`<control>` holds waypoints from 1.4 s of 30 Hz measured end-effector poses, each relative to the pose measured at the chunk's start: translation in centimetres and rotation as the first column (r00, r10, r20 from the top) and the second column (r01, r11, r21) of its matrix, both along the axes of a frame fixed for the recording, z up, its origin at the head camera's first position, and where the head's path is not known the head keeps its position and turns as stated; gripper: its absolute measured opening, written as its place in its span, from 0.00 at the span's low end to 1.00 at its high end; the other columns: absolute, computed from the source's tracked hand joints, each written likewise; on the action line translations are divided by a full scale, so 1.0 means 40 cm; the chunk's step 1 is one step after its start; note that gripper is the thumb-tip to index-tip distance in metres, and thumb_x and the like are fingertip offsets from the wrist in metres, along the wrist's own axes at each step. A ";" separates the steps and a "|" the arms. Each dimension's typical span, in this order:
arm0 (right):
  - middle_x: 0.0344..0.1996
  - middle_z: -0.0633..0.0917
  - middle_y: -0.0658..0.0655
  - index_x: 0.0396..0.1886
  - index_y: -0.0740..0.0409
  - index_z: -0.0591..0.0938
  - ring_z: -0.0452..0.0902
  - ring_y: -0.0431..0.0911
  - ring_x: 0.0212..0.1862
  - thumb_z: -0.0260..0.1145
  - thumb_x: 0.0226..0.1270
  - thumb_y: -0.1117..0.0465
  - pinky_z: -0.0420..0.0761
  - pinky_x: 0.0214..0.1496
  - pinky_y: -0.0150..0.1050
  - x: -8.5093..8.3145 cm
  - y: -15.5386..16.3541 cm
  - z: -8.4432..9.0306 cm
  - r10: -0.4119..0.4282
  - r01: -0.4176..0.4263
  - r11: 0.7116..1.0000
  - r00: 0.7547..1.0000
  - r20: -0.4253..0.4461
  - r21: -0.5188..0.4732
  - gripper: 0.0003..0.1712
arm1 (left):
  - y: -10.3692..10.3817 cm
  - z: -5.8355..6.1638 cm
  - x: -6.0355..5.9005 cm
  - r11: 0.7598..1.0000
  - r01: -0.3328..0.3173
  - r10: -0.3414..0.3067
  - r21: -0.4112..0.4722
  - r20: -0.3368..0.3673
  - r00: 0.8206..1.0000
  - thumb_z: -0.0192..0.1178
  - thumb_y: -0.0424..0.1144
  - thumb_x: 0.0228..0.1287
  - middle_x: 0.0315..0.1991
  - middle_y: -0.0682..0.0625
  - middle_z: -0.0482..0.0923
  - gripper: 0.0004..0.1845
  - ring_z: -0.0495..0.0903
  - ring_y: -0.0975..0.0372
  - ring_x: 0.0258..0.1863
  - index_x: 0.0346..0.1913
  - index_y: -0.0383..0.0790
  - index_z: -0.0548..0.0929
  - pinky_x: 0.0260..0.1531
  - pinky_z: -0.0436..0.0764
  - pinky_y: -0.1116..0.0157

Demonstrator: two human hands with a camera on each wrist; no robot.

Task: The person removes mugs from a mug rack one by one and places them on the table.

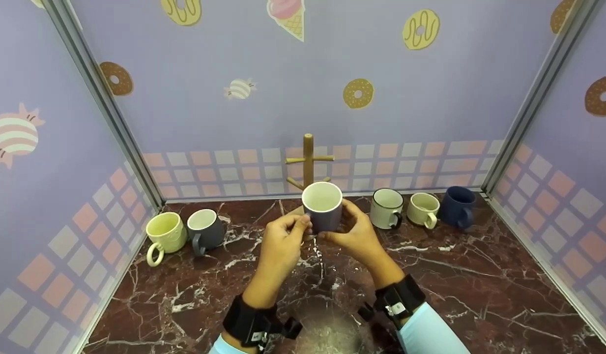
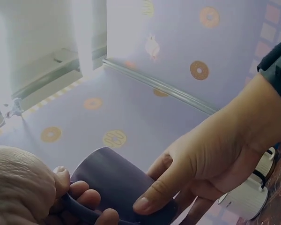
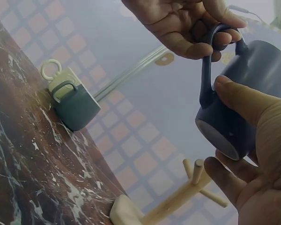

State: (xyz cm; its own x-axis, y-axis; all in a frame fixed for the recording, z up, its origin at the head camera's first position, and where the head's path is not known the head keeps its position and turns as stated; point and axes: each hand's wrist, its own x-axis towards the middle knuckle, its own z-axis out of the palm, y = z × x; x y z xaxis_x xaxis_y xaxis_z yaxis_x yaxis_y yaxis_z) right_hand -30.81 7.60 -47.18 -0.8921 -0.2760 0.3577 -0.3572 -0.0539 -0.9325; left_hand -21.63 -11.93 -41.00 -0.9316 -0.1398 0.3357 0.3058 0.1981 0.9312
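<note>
Both hands hold up a dark purple-blue mug [image 1: 326, 220] with a pale inside, raised in front of the wooden mug tree [image 1: 308, 162]. The left hand [image 1: 284, 238] grips its handle [image 3: 206, 77], fingers curled through the loop, as the right wrist view shows. Around the mug's body curls the right hand [image 1: 356, 233], its thumb lying along the side and its fingers near the base. In the head view the mug stands roughly upright, its mouth facing up. It hides the lower part of the mug tree, but the tree's pale base [image 3: 124, 211] shows in the right wrist view.
At left on the dark marble-patterned table [image 1: 185, 314] stand a yellow-green mug [image 1: 167, 233] and a dark grey mug [image 1: 207, 230]. To the right are a white mug with black rim [image 1: 385, 209], a cream mug [image 1: 421, 209] and a navy mug [image 1: 457, 206]. Patterned walls enclose the table.
</note>
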 end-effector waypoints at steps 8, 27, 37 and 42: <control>0.79 0.82 0.66 0.86 0.62 0.73 0.85 0.64 0.74 0.81 0.72 0.67 0.86 0.77 0.55 0.030 0.016 0.039 -0.031 0.063 0.987 0.978 -0.207 0.146 0.46 | -0.050 0.010 -0.005 0.991 -0.130 0.130 0.022 0.000 0.991 0.67 0.39 0.84 0.37 0.40 0.91 0.13 0.87 0.58 0.35 0.41 0.31 0.92 0.38 0.90 0.70; 0.95 0.54 0.51 0.93 0.49 0.62 0.50 0.58 0.95 0.51 0.87 0.25 0.62 0.93 0.63 0.114 -0.028 0.048 0.310 0.214 0.669 0.790 -0.529 0.712 0.50 | -0.277 -0.102 -0.110 0.856 -0.512 0.514 -0.064 0.013 0.858 0.66 0.38 0.84 0.36 0.37 0.95 0.16 0.85 0.64 0.32 0.38 0.29 0.94 0.37 0.80 0.71; 0.95 0.39 0.44 0.96 0.37 0.52 0.36 0.58 0.96 0.55 0.85 0.26 0.48 0.95 0.67 0.115 -0.060 0.000 0.410 0.115 0.513 0.838 -0.360 0.851 0.51 | -0.407 -0.395 -0.310 0.873 -0.487 0.482 0.036 0.100 0.871 0.70 0.44 0.81 0.29 0.52 0.93 0.16 0.92 0.63 0.29 0.31 0.43 0.95 0.30 0.89 0.68; 0.95 0.41 0.46 0.95 0.40 0.57 0.37 0.59 0.96 0.54 0.85 0.25 0.50 0.95 0.65 0.116 -0.068 -0.010 0.432 0.072 0.484 0.847 -0.310 0.872 0.50 | -0.391 -0.389 -0.286 0.881 -0.469 0.455 0.064 0.154 0.877 0.71 0.41 0.80 0.27 0.51 0.93 0.16 0.91 0.62 0.28 0.29 0.41 0.95 0.30 0.89 0.68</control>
